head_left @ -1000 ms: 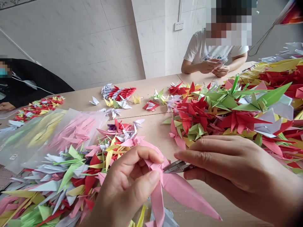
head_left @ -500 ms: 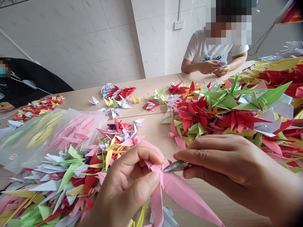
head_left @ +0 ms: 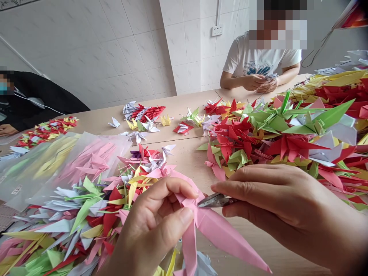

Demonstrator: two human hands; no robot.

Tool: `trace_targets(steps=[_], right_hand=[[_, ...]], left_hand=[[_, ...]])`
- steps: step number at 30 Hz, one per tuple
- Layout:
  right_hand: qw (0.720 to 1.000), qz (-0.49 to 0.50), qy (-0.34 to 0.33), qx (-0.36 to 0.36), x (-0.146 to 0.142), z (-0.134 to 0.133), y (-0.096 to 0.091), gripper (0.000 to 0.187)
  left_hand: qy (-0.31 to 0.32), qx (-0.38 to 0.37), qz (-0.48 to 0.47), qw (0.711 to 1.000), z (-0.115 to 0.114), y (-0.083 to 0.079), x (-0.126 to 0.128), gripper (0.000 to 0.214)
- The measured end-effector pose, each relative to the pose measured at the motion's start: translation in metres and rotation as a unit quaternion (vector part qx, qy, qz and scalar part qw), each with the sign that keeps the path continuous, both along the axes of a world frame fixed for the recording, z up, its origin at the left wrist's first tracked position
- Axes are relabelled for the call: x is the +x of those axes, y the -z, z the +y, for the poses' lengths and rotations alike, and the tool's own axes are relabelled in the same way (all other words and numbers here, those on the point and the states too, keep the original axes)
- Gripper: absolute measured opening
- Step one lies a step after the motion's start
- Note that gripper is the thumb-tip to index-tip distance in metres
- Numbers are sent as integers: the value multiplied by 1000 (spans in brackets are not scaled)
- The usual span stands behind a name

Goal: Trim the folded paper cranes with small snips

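My left hand (head_left: 163, 220) pinches a pink paper crane (head_left: 227, 237) between thumb and fingers near its middle folds. Its long pointed flaps stretch down and to the lower right. My right hand (head_left: 273, 207) is closed on small pliers (head_left: 214, 201), metal with two pointed jaws slightly apart; their handles are hidden in the palm. The jaw tips touch the pink folds right beside my left fingertips. Under the crane lie some white paper (head_left: 204, 264) and yellow paper (head_left: 171, 262) pieces, partly covered.
Folded paper cranes are heaped at left (head_left: 86, 214) and right (head_left: 276, 134). Clear plastic bags (head_left: 86, 149) of folded paper lie left on the table (head_left: 186, 149). Across it, a person in a white shirt (head_left: 235, 57) handles paper; another person's dark sleeve (head_left: 51, 92) shows at far left.
The pliers' jaws have parted slightly at the pink folds. Both my hands stay nearly in place. The person opposite has shifted their hands a little.
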State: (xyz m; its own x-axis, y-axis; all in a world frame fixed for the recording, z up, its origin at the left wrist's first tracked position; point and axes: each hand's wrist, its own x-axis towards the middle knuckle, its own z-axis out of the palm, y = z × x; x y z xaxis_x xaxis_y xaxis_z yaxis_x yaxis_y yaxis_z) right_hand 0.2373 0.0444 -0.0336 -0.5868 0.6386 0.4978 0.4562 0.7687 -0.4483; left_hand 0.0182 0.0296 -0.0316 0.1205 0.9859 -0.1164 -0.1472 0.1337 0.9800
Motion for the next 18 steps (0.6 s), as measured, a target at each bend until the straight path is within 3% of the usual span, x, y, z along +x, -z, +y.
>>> trace_targets(steps=[9, 18], right_hand=[[1000, 14, -6, 2, 0, 3, -1, 16], [992, -27, 43, 113, 0, -2, -3, 11]], left_hand=[[23, -7, -8, 1000, 2, -1, -2, 10], [62, -81, -78, 992, 3, 9, -12, 8]])
